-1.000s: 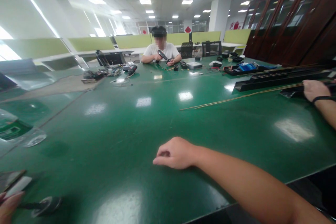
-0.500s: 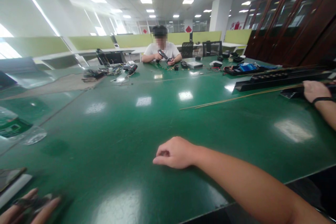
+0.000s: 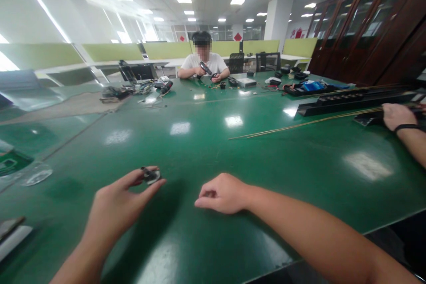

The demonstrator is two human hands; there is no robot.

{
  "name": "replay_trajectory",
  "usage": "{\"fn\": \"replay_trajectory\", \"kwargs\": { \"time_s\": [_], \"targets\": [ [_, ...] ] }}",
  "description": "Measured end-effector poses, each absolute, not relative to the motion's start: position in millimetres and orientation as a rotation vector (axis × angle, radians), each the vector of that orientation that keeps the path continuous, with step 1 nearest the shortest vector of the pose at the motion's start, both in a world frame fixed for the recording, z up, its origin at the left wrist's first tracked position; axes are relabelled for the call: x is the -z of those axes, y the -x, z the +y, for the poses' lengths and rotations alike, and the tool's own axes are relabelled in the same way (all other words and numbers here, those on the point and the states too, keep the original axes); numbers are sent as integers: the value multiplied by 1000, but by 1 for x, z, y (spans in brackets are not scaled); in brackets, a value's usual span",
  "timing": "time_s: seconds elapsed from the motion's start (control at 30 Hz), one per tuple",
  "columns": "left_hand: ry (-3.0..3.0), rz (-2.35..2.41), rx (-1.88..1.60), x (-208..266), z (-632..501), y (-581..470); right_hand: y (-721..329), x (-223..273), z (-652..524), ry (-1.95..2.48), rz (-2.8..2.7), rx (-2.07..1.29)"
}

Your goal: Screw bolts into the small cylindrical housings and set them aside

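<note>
My left hand (image 3: pixel 115 206) is raised above the table at the lower left. Between its thumb and fingers it pinches a small dark part with a pale, shiny rounded piece (image 3: pixel 152 176); its exact kind I cannot make out. Resting on the green tabletop (image 3: pixel 199 155), my right hand (image 3: pixel 222 193) is curled closed, palm side turned down and left. Its fingertips are mostly hidden, and a dark spot shows in the gap, so what lies inside stays unclear. The two hands are apart.
Thin brass-coloured rods (image 3: pixel 286 130) reach across from the right, where another person's hand (image 3: pixel 397 116) rests beside black channels (image 3: pixel 346 100). Across the table a person (image 3: pixel 204 64) handles a dark tool. At left stand a plastic bottle (image 3: pixel 13 162) and a pale-edged flat object (image 3: pixel 15 239).
My left hand has moved up and right from the lower left corner, carrying the small dark part. My right hand has stayed in place. The view has shifted slightly.
</note>
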State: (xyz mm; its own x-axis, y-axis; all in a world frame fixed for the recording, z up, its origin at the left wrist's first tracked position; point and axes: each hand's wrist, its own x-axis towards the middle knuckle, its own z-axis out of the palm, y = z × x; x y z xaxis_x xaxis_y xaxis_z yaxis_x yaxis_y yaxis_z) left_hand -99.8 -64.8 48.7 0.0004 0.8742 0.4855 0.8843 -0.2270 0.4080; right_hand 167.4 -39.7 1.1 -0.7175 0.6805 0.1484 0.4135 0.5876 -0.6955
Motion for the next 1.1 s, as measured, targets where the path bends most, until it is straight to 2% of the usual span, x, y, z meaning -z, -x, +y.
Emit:
{"fn": "replay_trajectory", "kwargs": {
  "time_s": [0.17,0.3,0.4,0.6,0.8,0.97,1.1],
  "targets": [
    [2406,-2033,1264,-20,-5,36,-166,0,-39,923,-2341,-999],
    [2552,-1986,1264,0,2,26,-167,2,-39,930,-2254,-1077],
    [2617,-1956,1331,2,-3,36,-170,8,-27,928,-2144,-1108],
    [2618,-1811,1397,-1,-6,39,-170,22,4,1091,-1588,-1233],
    [2752,-1691,1342,5,-6,31,-161,26,3,1153,-1823,-1050],
    [2737,-1754,1332,4,-7,30,-165,21,1,1064,-1895,-1128],
    [2808,-1778,1379,5,-8,30,-166,23,-1,1104,-1945,-1058]
  ]
}}
